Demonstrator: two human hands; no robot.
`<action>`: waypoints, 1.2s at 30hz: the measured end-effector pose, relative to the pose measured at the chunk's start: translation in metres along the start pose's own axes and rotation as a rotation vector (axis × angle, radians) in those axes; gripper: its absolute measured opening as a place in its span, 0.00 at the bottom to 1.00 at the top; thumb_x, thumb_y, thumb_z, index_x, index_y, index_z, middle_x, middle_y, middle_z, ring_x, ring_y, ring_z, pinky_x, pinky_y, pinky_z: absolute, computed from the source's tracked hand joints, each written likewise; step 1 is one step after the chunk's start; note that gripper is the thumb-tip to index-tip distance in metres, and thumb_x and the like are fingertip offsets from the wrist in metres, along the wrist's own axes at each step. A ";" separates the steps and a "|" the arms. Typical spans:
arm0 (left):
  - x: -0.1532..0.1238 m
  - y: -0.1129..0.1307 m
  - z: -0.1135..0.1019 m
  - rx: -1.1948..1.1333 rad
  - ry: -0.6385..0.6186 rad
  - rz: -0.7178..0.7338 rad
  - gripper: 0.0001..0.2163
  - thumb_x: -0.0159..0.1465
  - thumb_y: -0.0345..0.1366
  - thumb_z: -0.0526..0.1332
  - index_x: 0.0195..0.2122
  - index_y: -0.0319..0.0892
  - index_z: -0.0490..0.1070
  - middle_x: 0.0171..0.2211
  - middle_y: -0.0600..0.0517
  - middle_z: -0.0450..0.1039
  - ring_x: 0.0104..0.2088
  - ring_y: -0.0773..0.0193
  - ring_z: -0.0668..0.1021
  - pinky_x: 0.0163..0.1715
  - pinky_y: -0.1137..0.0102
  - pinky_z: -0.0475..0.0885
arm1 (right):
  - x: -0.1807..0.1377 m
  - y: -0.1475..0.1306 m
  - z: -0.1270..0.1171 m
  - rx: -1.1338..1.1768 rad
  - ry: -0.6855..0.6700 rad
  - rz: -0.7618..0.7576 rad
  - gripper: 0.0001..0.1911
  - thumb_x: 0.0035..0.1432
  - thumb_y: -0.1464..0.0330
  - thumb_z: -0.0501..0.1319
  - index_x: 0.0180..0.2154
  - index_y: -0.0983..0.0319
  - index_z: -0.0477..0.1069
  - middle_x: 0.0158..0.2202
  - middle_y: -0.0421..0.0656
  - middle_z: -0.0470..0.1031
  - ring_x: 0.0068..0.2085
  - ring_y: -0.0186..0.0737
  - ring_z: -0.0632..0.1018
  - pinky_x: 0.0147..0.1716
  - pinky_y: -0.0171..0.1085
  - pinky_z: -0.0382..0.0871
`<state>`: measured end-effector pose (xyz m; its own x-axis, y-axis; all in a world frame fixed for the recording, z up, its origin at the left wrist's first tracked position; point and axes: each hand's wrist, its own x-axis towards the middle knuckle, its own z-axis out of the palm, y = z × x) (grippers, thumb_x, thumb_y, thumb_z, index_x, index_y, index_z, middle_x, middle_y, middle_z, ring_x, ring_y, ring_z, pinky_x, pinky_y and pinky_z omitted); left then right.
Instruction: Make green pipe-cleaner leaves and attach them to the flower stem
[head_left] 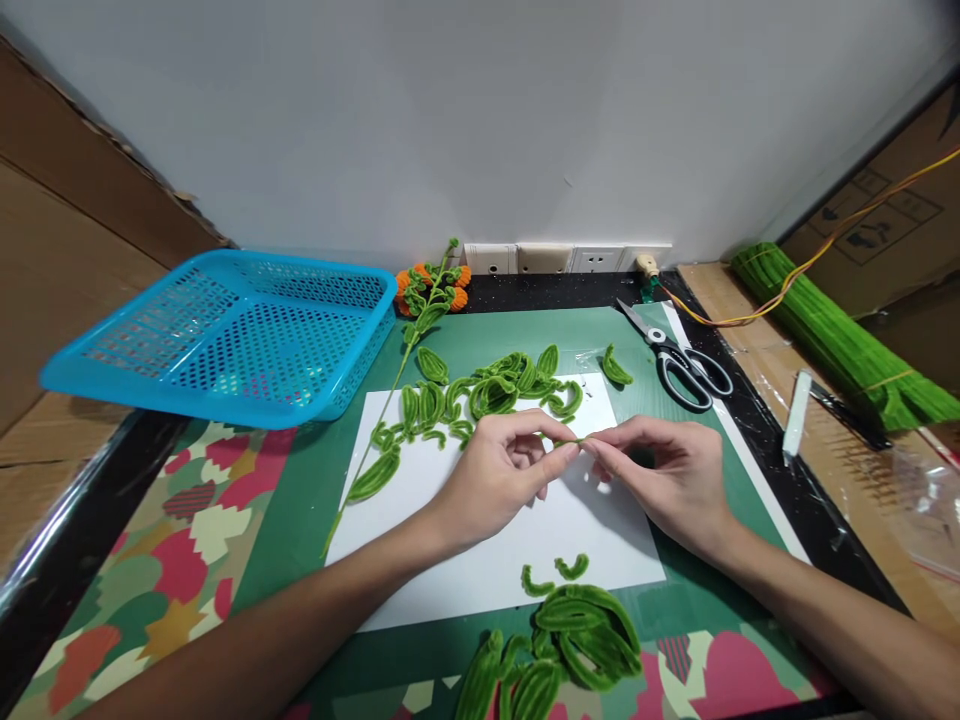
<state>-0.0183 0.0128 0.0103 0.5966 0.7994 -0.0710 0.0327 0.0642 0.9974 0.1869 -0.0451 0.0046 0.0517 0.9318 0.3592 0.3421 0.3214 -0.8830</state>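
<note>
My left hand [501, 476] and my right hand [667, 470] meet over a white sheet of paper [480, 560], fingertips pinched together on a small green pipe-cleaner piece [579, 440]. Behind the hands lies a scatter of green pipe-cleaner leaves [487, 392]. A second heap of looped green leaves [570, 640] sits at the near edge of the paper. A long green stem with orange flowers [429, 300] lies slanting from the back wall down to the paper's left side.
A tilted blue mesh basket [232, 335] stands at the back left. Scissors [679, 362] lie right of the leaves on the green mat [315, 470]. A bundle of green pipe cleaners [840, 335], a white stick [796, 412] and cardboard are at the right; wall sockets [566, 258] behind.
</note>
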 end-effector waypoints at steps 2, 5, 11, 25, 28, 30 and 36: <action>0.000 0.001 0.000 0.006 0.004 0.002 0.08 0.69 0.39 0.70 0.42 0.39 0.83 0.35 0.52 0.76 0.22 0.73 0.75 0.20 0.77 0.70 | -0.001 -0.002 0.001 -0.051 0.021 -0.057 0.05 0.64 0.72 0.72 0.33 0.61 0.82 0.24 0.38 0.83 0.21 0.33 0.80 0.20 0.30 0.73; -0.001 0.001 0.000 0.000 -0.004 0.001 0.09 0.69 0.40 0.70 0.42 0.39 0.83 0.34 0.52 0.76 0.21 0.72 0.75 0.19 0.77 0.70 | -0.003 -0.004 0.002 -0.181 0.072 -0.230 0.06 0.63 0.74 0.72 0.32 0.62 0.80 0.24 0.39 0.82 0.21 0.34 0.80 0.21 0.32 0.72; -0.001 0.001 0.001 0.016 0.011 -0.013 0.09 0.69 0.40 0.70 0.42 0.39 0.82 0.35 0.51 0.77 0.21 0.73 0.75 0.20 0.76 0.70 | -0.003 0.000 0.003 -0.476 0.084 -0.561 0.09 0.64 0.76 0.70 0.32 0.62 0.75 0.18 0.35 0.73 0.18 0.31 0.69 0.21 0.37 0.62; -0.002 0.002 0.002 0.087 0.062 -0.006 0.07 0.69 0.38 0.69 0.40 0.38 0.81 0.35 0.52 0.77 0.22 0.72 0.75 0.21 0.75 0.72 | -0.003 0.007 0.001 -0.626 -0.067 -0.616 0.03 0.67 0.77 0.65 0.40 0.65 0.76 0.21 0.34 0.68 0.21 0.33 0.67 0.23 0.40 0.57; -0.001 0.002 0.001 0.087 0.053 -0.011 0.07 0.69 0.37 0.69 0.41 0.38 0.82 0.35 0.52 0.78 0.21 0.72 0.76 0.20 0.75 0.72 | -0.003 0.008 0.001 -0.587 -0.069 -0.597 0.04 0.68 0.77 0.63 0.41 0.64 0.75 0.22 0.34 0.69 0.21 0.33 0.67 0.24 0.39 0.59; -0.002 0.002 0.001 0.100 0.048 -0.016 0.08 0.69 0.38 0.69 0.41 0.38 0.83 0.35 0.51 0.78 0.21 0.71 0.76 0.20 0.75 0.72 | -0.003 0.008 0.001 -0.575 -0.070 -0.588 0.05 0.69 0.77 0.62 0.41 0.63 0.74 0.22 0.35 0.69 0.21 0.33 0.68 0.25 0.38 0.61; -0.002 0.005 0.003 0.179 0.067 0.012 0.08 0.69 0.36 0.68 0.40 0.37 0.83 0.33 0.50 0.79 0.20 0.71 0.76 0.20 0.75 0.70 | -0.001 0.006 0.002 -0.620 -0.095 -0.616 0.06 0.69 0.77 0.60 0.41 0.63 0.74 0.22 0.35 0.70 0.21 0.34 0.69 0.25 0.38 0.62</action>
<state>-0.0164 0.0098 0.0150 0.5433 0.8379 -0.0537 0.1716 -0.0482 0.9840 0.1875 -0.0440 -0.0018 -0.3785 0.6419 0.6669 0.7329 0.6479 -0.2077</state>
